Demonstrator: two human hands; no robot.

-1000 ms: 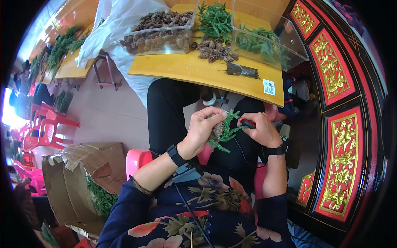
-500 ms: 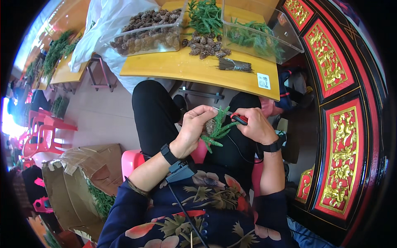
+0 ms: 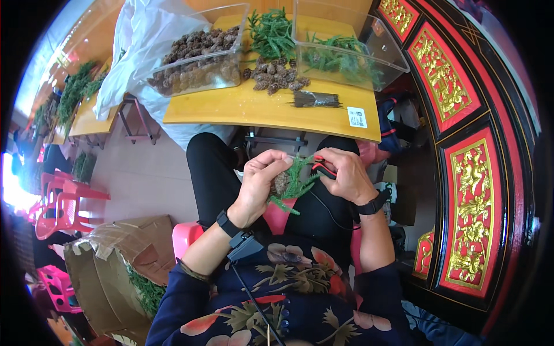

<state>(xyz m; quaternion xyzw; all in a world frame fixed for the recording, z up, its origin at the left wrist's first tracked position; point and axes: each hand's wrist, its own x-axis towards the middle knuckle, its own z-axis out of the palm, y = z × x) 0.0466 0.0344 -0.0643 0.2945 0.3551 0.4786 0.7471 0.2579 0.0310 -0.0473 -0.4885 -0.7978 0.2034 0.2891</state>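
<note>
My left hand (image 3: 257, 183) pinches a brown pine cone (image 3: 280, 184) together with a green artificial fir sprig (image 3: 298, 183), held above my lap. The sprig's needled branches fan out to the right of the cone. In my right hand (image 3: 346, 176) are pliers (image 3: 324, 169) with red and black handles, which look spread apart. Their jaws point toward the sprig and my left fingertips, but the tips are hard to make out among the green. Both hands are close together, just in front of the table edge.
The yellow table (image 3: 231, 112) bears a clear bin of pine cones (image 3: 199, 72), loose pine cones (image 3: 274, 75), a green sprig pile (image 3: 271, 36), another clear bin (image 3: 398, 57) with sprigs and a bundle of thin brown wires (image 3: 316, 100). A cardboard box (image 3: 98, 277) stands at my left.
The pliers' handles have spread apart, and the metal jaws seen earlier are now lost in the green. The cone and sprig have turned slightly in my left hand. The whole view has shifted a little.
</note>
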